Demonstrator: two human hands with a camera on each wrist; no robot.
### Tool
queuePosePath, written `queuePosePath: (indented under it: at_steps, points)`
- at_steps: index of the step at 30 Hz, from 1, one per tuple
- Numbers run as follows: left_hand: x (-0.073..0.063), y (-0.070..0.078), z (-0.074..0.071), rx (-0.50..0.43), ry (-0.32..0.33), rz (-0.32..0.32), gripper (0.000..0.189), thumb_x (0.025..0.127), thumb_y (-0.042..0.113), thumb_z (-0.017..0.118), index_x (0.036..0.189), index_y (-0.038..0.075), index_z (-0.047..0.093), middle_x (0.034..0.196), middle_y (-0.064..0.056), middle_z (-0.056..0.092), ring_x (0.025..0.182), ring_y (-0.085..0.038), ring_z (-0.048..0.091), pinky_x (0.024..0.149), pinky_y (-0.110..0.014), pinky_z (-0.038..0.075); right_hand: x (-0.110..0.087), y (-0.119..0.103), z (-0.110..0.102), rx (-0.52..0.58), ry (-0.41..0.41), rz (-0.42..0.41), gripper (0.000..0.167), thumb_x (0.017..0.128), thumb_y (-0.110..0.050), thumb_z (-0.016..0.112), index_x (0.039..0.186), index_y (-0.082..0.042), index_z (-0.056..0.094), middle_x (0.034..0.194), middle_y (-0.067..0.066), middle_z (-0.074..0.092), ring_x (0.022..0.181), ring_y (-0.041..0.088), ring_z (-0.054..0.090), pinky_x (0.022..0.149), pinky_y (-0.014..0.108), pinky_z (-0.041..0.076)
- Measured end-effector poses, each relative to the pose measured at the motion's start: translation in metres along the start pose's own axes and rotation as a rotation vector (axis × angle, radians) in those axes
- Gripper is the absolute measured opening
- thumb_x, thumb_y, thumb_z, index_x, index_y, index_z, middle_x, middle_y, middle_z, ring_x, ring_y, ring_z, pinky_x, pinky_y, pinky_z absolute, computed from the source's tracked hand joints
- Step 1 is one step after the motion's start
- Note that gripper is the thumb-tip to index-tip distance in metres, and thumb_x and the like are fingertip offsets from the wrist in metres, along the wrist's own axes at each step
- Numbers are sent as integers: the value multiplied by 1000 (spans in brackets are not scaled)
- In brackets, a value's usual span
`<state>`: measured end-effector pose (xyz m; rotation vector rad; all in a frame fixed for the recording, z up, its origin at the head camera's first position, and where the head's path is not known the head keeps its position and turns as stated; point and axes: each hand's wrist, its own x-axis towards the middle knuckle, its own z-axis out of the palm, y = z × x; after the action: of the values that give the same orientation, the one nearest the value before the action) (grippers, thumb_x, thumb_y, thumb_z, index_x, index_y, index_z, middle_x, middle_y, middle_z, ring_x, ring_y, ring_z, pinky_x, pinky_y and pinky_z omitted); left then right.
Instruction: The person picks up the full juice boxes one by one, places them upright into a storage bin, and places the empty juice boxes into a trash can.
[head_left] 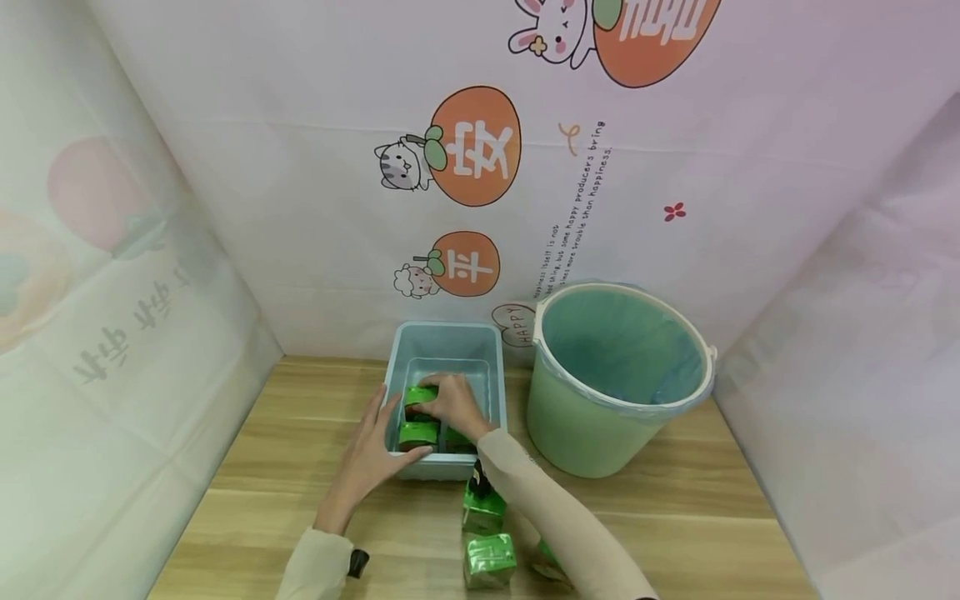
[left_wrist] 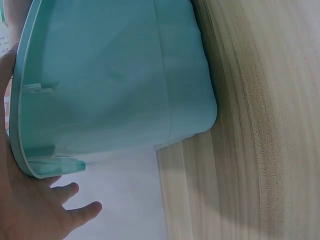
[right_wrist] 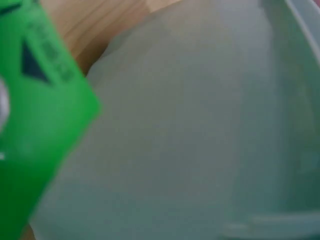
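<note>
A light blue plastic bin (head_left: 450, 342) stands on the wooden table against the back wall. My left hand (head_left: 367, 452) rests at its front left corner, fingers spread along the left rim and thumb toward the front rim. In the left wrist view, straight fingers (left_wrist: 84, 214) reach past the bin's edge. Inside the bin, my right hand (head_left: 457, 406) pinches a small green carton (head_left: 421, 395) from above. A second green carton (head_left: 417, 434) lies just in front of it, and another carton (head_left: 459, 438) is partly hidden under the right wrist.
To the right of the bin stands a pale green bucket (head_left: 581, 433) with a liner over its rim. Several green cartons, such as this carton (head_left: 489, 560), sit on the table before the bin, near the right forearm. Printed cloth walls enclose the table (head_left: 720, 533).
</note>
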<state>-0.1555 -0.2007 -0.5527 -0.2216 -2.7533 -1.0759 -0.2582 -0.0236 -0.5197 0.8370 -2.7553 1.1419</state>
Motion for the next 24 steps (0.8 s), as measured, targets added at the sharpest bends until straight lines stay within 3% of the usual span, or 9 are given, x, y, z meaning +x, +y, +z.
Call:
queuePosePath:
  at_steps: [7,24]
  points:
    - [0,-1,0,-2,4,10,106,86,58,83,167,14,32,177,-13,9,156,-51,22,110,-79,33,0,-1,3,-10,-18,28,37,84,-20,93,114,-3,80,109,10,78,93,20,73,78,27,60]
    - [0,1,0,-6,-4,2,106,86,57,84,167,12,32,177,-13,9,156,-50,22,112,-77,33,-2,-2,4,-18,-72,29,32,84,-16,93,108,-2,79,106,9,77,92,21,73,77,25,59]
